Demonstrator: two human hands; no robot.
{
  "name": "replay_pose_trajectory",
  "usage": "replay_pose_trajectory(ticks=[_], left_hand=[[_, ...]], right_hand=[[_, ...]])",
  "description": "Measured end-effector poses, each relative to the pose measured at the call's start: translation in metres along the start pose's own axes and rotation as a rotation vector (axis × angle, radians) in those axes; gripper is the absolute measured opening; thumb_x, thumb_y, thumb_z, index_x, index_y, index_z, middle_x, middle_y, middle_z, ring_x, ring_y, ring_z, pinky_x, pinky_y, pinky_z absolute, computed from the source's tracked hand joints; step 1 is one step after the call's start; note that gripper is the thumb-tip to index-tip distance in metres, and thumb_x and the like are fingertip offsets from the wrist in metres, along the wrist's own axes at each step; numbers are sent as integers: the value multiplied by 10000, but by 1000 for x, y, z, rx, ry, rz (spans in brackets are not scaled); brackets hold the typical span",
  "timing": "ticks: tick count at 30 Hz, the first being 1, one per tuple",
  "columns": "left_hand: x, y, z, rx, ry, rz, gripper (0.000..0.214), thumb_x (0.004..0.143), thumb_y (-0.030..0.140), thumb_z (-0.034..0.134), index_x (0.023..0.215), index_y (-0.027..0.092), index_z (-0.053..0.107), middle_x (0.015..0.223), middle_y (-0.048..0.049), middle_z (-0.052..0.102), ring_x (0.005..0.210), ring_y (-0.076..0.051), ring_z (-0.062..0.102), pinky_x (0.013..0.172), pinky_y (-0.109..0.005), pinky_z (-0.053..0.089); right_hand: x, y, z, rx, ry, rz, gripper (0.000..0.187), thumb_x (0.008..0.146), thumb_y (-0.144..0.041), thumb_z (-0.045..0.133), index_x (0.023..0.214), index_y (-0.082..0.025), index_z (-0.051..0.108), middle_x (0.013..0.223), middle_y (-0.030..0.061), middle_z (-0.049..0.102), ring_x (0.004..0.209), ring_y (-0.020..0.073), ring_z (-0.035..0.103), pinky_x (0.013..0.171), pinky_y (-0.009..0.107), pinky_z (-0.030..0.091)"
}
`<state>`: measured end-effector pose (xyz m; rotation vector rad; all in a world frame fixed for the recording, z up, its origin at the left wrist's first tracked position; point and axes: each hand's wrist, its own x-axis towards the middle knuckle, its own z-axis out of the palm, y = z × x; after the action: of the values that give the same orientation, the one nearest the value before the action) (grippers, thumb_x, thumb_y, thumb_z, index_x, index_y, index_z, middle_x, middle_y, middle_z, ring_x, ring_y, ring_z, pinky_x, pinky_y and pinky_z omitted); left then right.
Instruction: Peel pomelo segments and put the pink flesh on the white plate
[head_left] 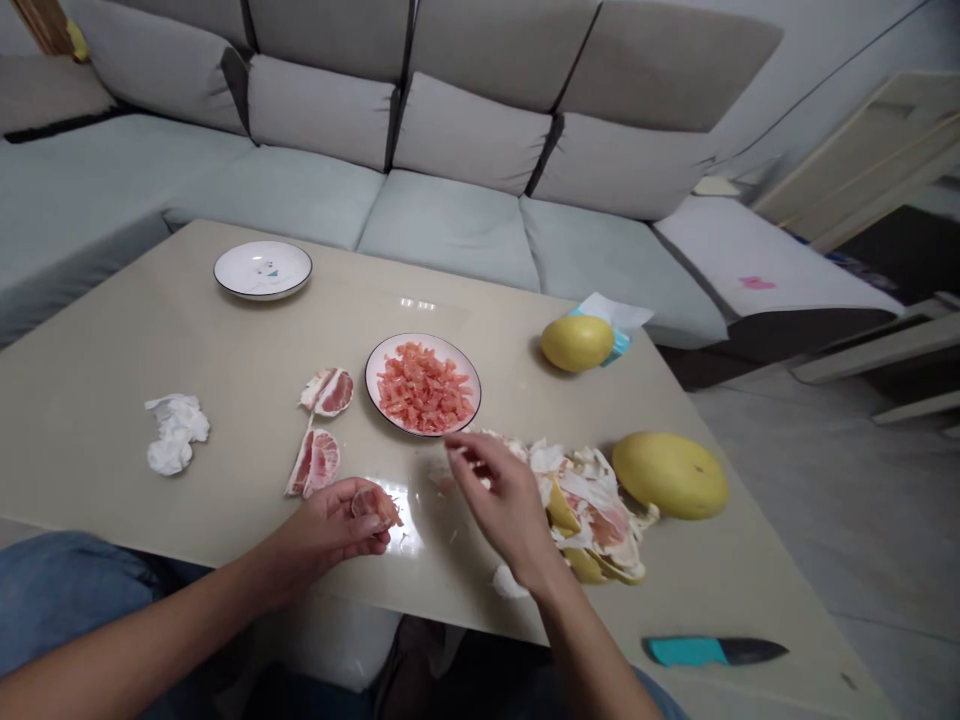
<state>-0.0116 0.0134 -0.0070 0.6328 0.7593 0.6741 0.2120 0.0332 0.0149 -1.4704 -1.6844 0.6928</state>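
My left hand (322, 530) is curled around a peeled pomelo segment (375, 505), just above the tabletop. My right hand (499, 500) hangs over the table with its fingers bunched, close to a heap of torn pomelo peel (592, 510); any small bit between the fingertips is too small to tell. Left of it, a white plate (371, 375) holds a mound of pink pomelo pulp (424, 387). Two opened segments (328, 392) (313, 462) lie near my left hand. Beyond the peel rests a whole yellow pomelo (670, 475).
On the beige table (112, 470) are a second pomelo (577, 343), crumpled tissue (176, 432), a white plate (262, 270) and a teal-handled knife (716, 651) near the right edge. A grey sofa (450, 130) stands behind the table.
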Motion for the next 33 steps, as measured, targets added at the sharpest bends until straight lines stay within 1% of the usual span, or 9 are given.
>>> replay_pose_trajectory(ticks=[3, 6, 10, 13, 17, 20, 25, 29, 33], left_hand=[[0, -5, 2, 84, -29, 67, 203, 750, 275, 760, 873, 154, 654, 818, -30, 646, 738, -131, 590, 727, -270, 482], [0, -11, 3, 130, -92, 132, 201, 766, 256, 743, 909, 164, 636, 827, -17, 659, 772, -140, 604, 747, -278, 478], [-2, -13, 6, 182, -30, 174, 290, 743, 197, 760, 970, 201, 580, 834, 12, 678, 813, -144, 628, 753, -262, 475], [-3, -12, 8, 258, 24, 175, 266, 737, 193, 759, 922, 203, 568, 796, 33, 661, 763, -125, 622, 696, -227, 467], [-4, -13, 8, 368, 61, 182, 234, 759, 222, 733, 921, 211, 564, 810, 28, 640, 766, -135, 618, 689, -237, 478], [-4, -12, 8, 569, 126, 301, 167, 768, 221, 716, 878, 208, 590, 862, 2, 620, 831, -165, 615, 742, -276, 486], [-7, -9, 9, 912, 180, 508, 56, 803, 218, 675, 839, 206, 634, 823, -9, 597, 797, -170, 593, 714, -283, 464], [-9, -11, 7, 991, 134, 611, 90, 806, 199, 681, 889, 215, 651, 822, -9, 604, 789, -163, 591, 707, -280, 464], [-10, -11, 9, 964, 90, 678, 164, 847, 169, 631, 988, 246, 663, 896, -24, 645, 854, -164, 610, 750, -285, 500]], right_hand=[[-33, -18, 7, 251, -214, 193, 235, 889, -316, 568, 1077, -211, 665, 939, 57, 688, 729, 164, 622, 641, 276, 499], [-50, -30, 15, 362, -303, 251, 284, 825, -330, 667, 1087, -221, 655, 953, 42, 680, 727, 150, 608, 636, 252, 486], [-53, -34, 21, 378, -305, 205, 247, 797, -296, 706, 1036, -239, 674, 969, 29, 649, 766, 144, 598, 641, 229, 476], [-54, -31, 24, 381, -256, 200, 148, 822, -257, 673, 968, -231, 681, 951, 27, 648, 756, 140, 604, 636, 225, 475], [-57, -23, 28, 365, -200, 196, 162, 831, -221, 656, 991, -239, 661, 941, 24, 650, 730, 133, 618, 620, 223, 484], [-59, -21, 29, 340, -133, 98, 210, 834, -189, 645, 1038, -234, 642, 1046, 54, 611, 691, 119, 617, 601, 232, 503], [-64, -24, 28, 148, -15, -144, 177, 846, -125, 628, 990, -226, 643, 889, 33, 581, 608, 108, 549, 517, 220, 448], [-71, -27, 28, 17, -14, -244, 164, 880, -112, 584, 1006, -209, 626, 901, 54, 594, 711, 143, 588, 584, 235, 468], [-73, -26, 31, -162, 37, -362, 142, 916, -105, 508, 1011, -169, 591, 867, 73, 608, 726, 163, 587, 605, 248, 457]])
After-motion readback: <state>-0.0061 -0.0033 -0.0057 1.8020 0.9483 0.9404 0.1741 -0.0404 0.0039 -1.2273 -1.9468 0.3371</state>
